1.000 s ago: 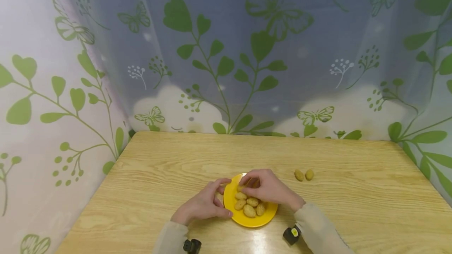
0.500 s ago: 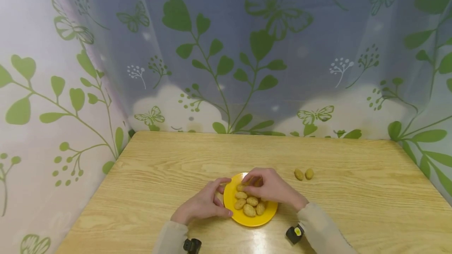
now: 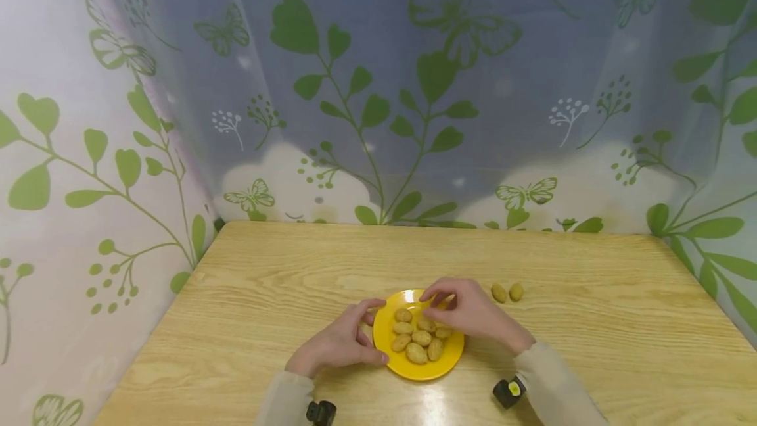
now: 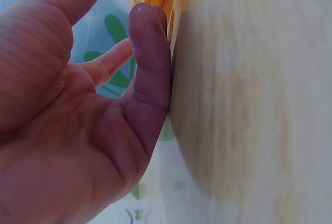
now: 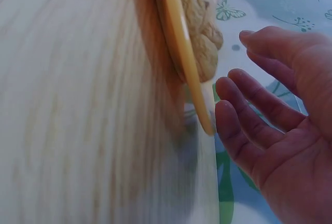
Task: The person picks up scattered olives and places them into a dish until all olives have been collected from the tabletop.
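Left hand: the left hand [image 3: 340, 344] is resting on the tabletop [image 3: 266, 288] against the left rim of the yellow plate [image 3: 387, 354]; its thumb [image 4: 148, 68] is lying flat along the wood with the tip touching the plate's edge, and the fingers are lying relaxed and only loosely bent, gripping nothing.

Right hand: the right hand [image 3: 467, 311] is hovering over the far right part of the plate, palm down; in the right wrist view its fingers [image 5: 244, 125] are showing loosely spread and slightly bent beside the plate's rim, holding nothing.

Yellow plate: it is sitting flat on the tabletop near the front edge, between the two hands.

Nuts on the plate: a small heap of tan, rough-shelled nuts [image 3: 416, 337] is lying on the plate, most of them in its middle and near half; one is showing close up in the right wrist view, sitting against the plate's rim [image 5: 199, 27].

Two loose nuts: a pair of nuts [image 3: 507, 292] is lying side by side on the bare wood just to the right of the right hand, apart from the plate.

Sleeves: light beige sleeves [image 3: 550, 390] are covering both forearms, with a small dark camera unit [image 3: 508, 392] showing at each wrist.

Surroundings: a curtain [image 3: 378, 84] printed with green leaves and butterflies is hanging behind and to both sides of the tabletop.
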`<state>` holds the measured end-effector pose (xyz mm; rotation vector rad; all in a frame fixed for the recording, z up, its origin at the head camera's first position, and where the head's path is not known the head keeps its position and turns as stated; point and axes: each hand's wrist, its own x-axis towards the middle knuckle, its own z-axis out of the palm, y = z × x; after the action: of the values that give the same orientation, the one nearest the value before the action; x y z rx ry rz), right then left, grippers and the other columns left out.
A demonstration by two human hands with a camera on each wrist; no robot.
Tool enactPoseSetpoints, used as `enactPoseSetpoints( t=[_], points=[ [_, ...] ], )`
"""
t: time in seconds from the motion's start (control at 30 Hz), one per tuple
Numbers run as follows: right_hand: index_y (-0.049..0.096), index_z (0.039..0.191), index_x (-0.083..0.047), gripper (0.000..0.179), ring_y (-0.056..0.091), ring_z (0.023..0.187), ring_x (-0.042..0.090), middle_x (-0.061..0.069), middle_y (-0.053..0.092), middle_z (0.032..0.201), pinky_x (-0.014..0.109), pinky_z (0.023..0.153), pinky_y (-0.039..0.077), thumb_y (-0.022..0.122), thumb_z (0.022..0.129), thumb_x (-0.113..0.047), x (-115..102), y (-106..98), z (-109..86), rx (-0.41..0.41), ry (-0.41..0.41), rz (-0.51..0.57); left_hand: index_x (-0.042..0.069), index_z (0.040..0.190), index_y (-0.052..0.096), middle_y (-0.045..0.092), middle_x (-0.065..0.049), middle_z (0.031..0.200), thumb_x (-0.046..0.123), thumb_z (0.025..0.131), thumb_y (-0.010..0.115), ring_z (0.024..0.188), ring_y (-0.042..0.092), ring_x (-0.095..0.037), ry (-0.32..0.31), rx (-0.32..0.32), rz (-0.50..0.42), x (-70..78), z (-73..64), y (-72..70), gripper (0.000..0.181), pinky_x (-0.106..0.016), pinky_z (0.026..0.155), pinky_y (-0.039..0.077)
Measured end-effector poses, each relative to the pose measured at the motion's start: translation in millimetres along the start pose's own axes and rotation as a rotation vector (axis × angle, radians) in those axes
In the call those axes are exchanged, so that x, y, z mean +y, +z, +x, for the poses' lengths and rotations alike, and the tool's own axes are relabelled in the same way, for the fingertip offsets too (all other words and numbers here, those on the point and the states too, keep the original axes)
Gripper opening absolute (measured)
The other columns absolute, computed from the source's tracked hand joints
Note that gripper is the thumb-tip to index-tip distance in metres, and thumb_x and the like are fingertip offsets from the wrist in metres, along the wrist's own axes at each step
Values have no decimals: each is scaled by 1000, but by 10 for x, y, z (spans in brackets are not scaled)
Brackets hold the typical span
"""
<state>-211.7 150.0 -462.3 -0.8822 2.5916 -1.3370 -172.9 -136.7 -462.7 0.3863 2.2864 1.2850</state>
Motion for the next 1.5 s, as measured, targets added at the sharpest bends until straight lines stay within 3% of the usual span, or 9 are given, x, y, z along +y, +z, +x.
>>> enactPoseSetpoints(
  t=[0.5, 0.97, 1.5],
  points=[
    [75, 110, -12, 19, 69, 92, 11, 6, 74, 111, 27, 74, 59, 76, 93, -20, 57, -229, -228, 42, 30, 18, 20, 155, 38, 48, -13, 128, 22, 81, 88, 87, 65, -17, 0, -2, -5, -20, -14, -6, 89, -29, 79, 52],
    [75, 109, -11, 19, 69, 90, 6, 7, 75, 110, 26, 72, 58, 77, 90, -13, 99, -415, -405, 123, 67, -41, 21, 155, 38, 48, -13, 129, 21, 81, 87, 87, 65, -17, 1, -3, -10, 13, -20, -5, 89, -29, 79, 52],
    [76, 106, -13, 16, 65, 86, 0, 6, 76, 105, 25, 71, 56, 78, 91, -16, 213, -643, -601, 198, 99, -108, 21, 155, 38, 48, -13, 129, 21, 81, 88, 87, 65, -17, -1, -3, -16, -2, 0, 1, 90, -30, 79, 51]
  ],
)
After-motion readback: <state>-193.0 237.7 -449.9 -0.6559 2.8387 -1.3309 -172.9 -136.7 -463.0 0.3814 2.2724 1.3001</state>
